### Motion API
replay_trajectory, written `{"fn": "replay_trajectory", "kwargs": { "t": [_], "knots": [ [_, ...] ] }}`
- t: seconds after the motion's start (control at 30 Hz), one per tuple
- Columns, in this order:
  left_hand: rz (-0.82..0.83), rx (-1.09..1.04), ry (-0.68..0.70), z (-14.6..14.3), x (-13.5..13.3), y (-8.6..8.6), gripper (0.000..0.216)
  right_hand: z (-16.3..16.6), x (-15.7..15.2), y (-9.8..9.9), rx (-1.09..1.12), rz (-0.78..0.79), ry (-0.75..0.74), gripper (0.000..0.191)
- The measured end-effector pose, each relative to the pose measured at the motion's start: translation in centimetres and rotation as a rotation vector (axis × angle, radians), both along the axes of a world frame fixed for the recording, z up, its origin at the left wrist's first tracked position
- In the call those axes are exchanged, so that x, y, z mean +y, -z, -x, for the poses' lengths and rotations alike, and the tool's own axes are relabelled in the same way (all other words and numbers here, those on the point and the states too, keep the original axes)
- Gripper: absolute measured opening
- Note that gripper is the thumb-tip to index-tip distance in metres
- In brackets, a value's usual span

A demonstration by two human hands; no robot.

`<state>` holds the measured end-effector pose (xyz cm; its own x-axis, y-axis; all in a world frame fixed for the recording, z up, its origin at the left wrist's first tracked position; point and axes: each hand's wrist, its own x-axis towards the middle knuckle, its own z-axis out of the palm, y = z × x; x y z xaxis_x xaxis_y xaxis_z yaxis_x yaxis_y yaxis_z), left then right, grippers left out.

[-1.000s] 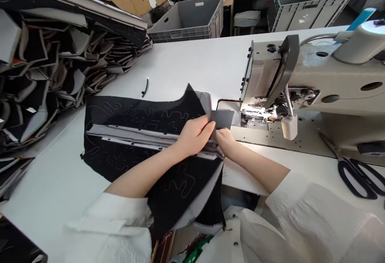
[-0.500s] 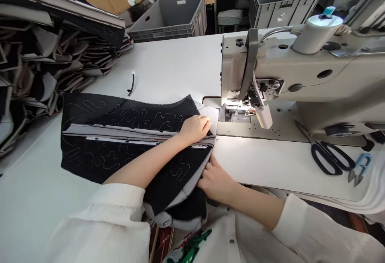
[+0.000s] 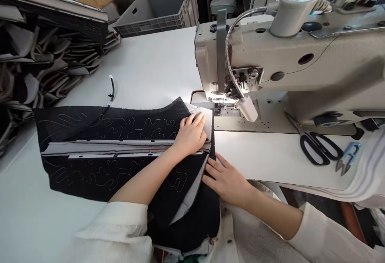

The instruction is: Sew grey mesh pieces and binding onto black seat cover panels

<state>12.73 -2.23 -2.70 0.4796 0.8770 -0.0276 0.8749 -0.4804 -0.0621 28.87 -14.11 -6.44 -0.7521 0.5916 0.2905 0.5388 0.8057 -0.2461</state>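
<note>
A large black fabric panel (image 3: 120,182) with pale squiggly stitching lies on the white table, left of the sewing machine (image 3: 240,62). Grey seam strips (image 3: 102,149) with white edges run along its middle. My left hand (image 3: 191,134) presses on the panel's right end, fingers stretched over the strip ends and a light grey mesh corner (image 3: 200,114). Fingers spread, my right hand (image 3: 227,178) rests on a second black piece (image 3: 200,219), which shows from under the panel and hangs over the table's front edge. Neither hand grips anything.
Black-handled scissors (image 3: 320,146) and blue thread snips (image 3: 349,156) lie at the right. A white thread cone (image 3: 294,12) stands on the machine. Stacked fabric pieces (image 3: 45,62) fill the left, with a grey crate (image 3: 159,8) behind the table. A black cord (image 3: 112,88) sticks up beyond the panel.
My left hand has uncurled from a closed grip and lies flatter. My right fingers have spread out, and more of the lower black piece shows beside the panel. The view has shifted rightward.
</note>
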Motion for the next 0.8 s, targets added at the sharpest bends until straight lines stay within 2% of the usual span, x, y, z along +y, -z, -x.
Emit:
{"fn": "replay_trajectory", "kwargs": {
  "t": [0.13, 0.43, 0.8],
  "knots": [
    [0.016, -0.004, -0.007, -1.1, -0.1, -0.2, 0.053, 0.3, -1.2, 0.6, 0.047, -0.083, 0.088, 0.025],
    [0.073, -0.035, 0.005, -2.9, 0.9, -1.1, 0.048, -0.8, -1.4, 0.6, 0.073, -0.019, 0.07, 0.028],
    [0.084, -0.043, -0.004, -3.2, 1.8, -0.5, 0.053, -1.1, -1.4, 0.7, 0.077, -0.032, 0.068, 0.029]
  ]
}}
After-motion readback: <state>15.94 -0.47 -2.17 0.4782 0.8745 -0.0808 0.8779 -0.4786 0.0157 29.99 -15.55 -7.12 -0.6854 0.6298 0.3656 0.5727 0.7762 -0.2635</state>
